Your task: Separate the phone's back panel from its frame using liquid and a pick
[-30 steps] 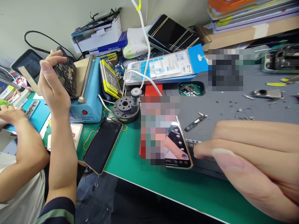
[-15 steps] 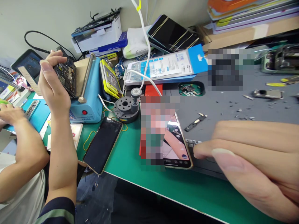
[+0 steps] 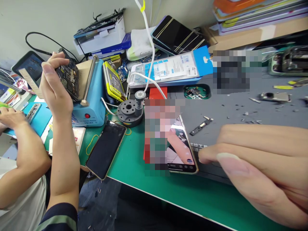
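My left hand is raised at the left and closed round an opened phone whose circuit board faces out. My right hand lies low at the right, close to the camera, fingers stretched out together along the grey mat. Its fingertip sits at the corner of a lit phone lying at the mat's edge; whether it touches the phone I cannot tell. A small black flex part lies just beyond those fingers.
A dark-screened phone lies on the green mat near the front edge. Behind it stand a blue roller machine and a grey round fixture. Another person's hand works at the far left. Boxes and a white cable crowd the back.
The picture on the lit phone's screen has changed. Both of my hands have stayed almost still.
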`<act>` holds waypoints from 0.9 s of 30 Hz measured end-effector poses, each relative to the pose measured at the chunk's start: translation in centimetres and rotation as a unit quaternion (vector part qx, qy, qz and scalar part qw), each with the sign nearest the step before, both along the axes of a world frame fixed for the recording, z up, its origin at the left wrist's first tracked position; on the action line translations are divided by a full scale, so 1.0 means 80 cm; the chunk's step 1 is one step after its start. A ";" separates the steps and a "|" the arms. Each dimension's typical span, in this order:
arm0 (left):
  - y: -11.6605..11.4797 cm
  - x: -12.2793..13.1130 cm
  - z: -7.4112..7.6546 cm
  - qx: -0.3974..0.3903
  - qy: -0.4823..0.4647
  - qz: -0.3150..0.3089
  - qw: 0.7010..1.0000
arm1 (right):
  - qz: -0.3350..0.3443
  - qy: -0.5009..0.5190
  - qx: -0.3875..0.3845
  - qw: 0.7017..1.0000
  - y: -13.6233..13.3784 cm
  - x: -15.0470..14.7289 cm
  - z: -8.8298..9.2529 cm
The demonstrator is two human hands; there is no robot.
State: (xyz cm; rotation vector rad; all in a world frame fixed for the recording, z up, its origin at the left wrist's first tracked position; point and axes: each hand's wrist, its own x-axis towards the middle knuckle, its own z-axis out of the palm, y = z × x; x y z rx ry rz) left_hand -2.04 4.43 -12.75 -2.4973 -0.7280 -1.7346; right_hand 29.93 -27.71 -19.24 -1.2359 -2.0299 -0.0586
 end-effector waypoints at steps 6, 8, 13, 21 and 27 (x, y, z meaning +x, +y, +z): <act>0.000 0.001 0.000 0.007 -0.002 0.000 1.000 | -0.001 0.003 0.002 1.000 0.000 0.000 -0.001; -0.001 0.002 0.000 0.006 -0.002 -0.006 1.000 | -0.003 0.005 0.000 1.000 0.000 -0.001 -0.001; -0.002 0.003 0.000 0.004 -0.006 -0.010 1.000 | -0.004 0.006 -0.001 1.000 -0.001 -0.001 -0.001; 0.003 -0.001 -0.001 0.001 0.004 -0.003 1.000 | -0.006 -0.001 0.005 1.000 -0.001 0.001 -0.002; 0.003 -0.003 0.000 -0.009 0.014 -0.001 1.000 | -0.004 0.011 -0.004 1.000 0.000 -0.001 -0.004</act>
